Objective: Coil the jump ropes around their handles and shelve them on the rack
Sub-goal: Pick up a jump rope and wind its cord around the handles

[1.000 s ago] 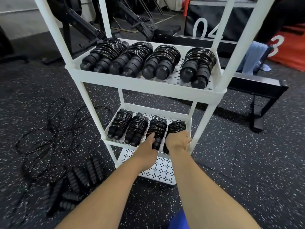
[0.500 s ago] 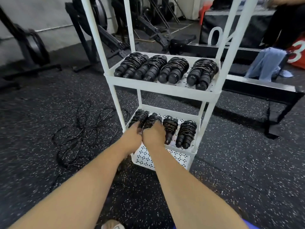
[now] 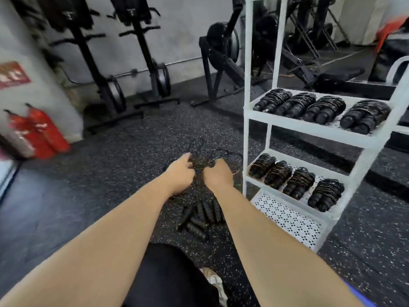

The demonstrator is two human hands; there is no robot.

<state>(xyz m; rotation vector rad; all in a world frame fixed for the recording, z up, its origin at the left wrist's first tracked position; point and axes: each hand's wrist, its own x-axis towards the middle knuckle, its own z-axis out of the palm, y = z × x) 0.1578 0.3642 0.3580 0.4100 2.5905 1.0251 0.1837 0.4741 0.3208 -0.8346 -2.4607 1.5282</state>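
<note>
A tangle of loose black jump ropes (image 3: 199,151) lies on the speckled floor left of the white rack (image 3: 246,134). Their ribbed black handles (image 3: 203,216) lie in a heap nearer to me, between my forearms. My left hand (image 3: 180,173) hovers at the near edge of the tangle with its fingers loosely curled, and I see nothing in them. Beside it my right hand (image 3: 218,175) shows only its back, so its fingers are hidden. Several coiled ropes (image 3: 318,108) fill the rack's upper shelf, and several more coiled ropes (image 3: 296,183) fill the middle shelf.
The rack's bottom perforated shelf (image 3: 287,220) is bare. Rowing machines (image 3: 219,63) and black stands (image 3: 141,63) line the back wall. Red fire extinguishers (image 3: 37,134) lean at the far left. My knee and shoe (image 3: 214,282) are below.
Both hands have left the middle shelf and swung left to the loose ropes on the floor. My view turned left, so the rack now sits at the right.
</note>
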